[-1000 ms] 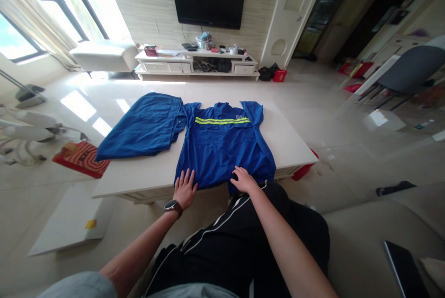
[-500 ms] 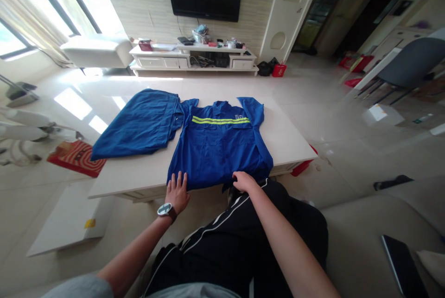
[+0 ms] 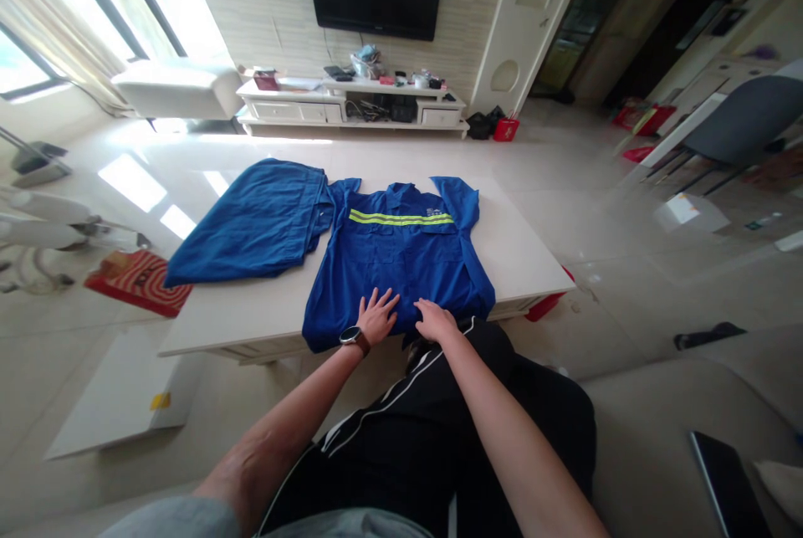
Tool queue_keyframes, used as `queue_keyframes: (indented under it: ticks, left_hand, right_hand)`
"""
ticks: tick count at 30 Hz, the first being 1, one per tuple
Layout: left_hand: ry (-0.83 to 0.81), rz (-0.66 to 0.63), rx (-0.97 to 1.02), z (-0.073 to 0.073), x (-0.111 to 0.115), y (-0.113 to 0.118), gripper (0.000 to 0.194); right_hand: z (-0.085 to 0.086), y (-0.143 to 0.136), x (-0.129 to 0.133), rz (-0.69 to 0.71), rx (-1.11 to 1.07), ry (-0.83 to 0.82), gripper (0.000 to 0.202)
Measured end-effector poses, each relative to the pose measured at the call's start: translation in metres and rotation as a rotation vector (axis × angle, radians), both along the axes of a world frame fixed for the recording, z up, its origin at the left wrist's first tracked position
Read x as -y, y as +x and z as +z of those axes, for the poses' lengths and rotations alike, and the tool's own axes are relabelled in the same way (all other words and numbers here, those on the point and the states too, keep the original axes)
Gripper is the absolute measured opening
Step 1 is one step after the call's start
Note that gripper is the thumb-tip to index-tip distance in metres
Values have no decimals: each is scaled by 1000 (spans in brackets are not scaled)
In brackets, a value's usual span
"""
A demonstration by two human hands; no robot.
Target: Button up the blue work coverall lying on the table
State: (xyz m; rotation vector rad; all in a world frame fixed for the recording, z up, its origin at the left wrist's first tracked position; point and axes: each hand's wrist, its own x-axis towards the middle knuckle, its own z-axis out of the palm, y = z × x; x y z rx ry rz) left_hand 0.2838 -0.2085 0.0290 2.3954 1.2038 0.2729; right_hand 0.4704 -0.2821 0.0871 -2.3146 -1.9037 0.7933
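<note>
1. My left hand (image 3: 377,314) lies flat with its fingers spread on the lower part of the blue short-sleeved work shirt with a yellow-green reflective stripe (image 3: 401,258). It grips nothing; the palm presses the cloth down, which I take as holding the fabric smooth.
2. My right hand (image 3: 435,320) rests just beside the left one on the same hem area, fingers loosely together and laid flat, pinching nothing that I can see.
3. The shirt lies face up on the white rectangular counter (image 3: 520,249), collar away from me and hem at the near edge, so the part closest to me is within easy reach of both hands.
4. A second blue garment, loosely laid (image 3: 251,224), sits to the left of the shirt, touching its sleeve, and partly overhangs the counter's left edge.
5. Count: two blue garments, one counter, two hands of mine, and one dark wristwatch (image 3: 355,338) on my left wrist.
6. A red patterned mat (image 3: 138,283) lies on the floor further left.
</note>
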Motion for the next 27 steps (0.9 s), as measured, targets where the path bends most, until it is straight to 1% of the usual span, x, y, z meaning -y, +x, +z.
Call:
queue_keyframes:
  ticks: [3,6,10,13,16,18,21,23,25,27]
  left_hand:
    - [11,-6,2,-10,12,-5,56]
    - [38,-20,0,-15,29,-13,57]
    - [66,-26,-22,-15,45,-20,61]
    - [75,-25,-38,-12,49,-21,63]
    - [68,-13,-50,-3,45,-17,59]
    - [67,3,-55,6,39,-11,48]
    - [54,45,-52,21,26,5,28]
    - [16,74,-30,29,16,19,21]
    - [-27,84,13,32,6,33,15]
    - [-50,76,69,31,-3,46,10]
  right_hand:
    - [4,0,2,-15,34,28,52]
    - [8,-5,1,-10,51,60,51]
    - [5,-15,-4,53,54,99,54]
    - [0,-17,-9,56,65,132,50]
    - [-5,-13,-13,20,41,151,43]
    - [-8,-8,-15,-2,23,160,40]
    - [-12,2,-16,-46,-3,165,34]
    - [-14,6,-17,-70,-15,169,32]
    - [-15,9,-18,-86,-22,177,30]
    - [-17,9,-21,-100,-25,186,26]
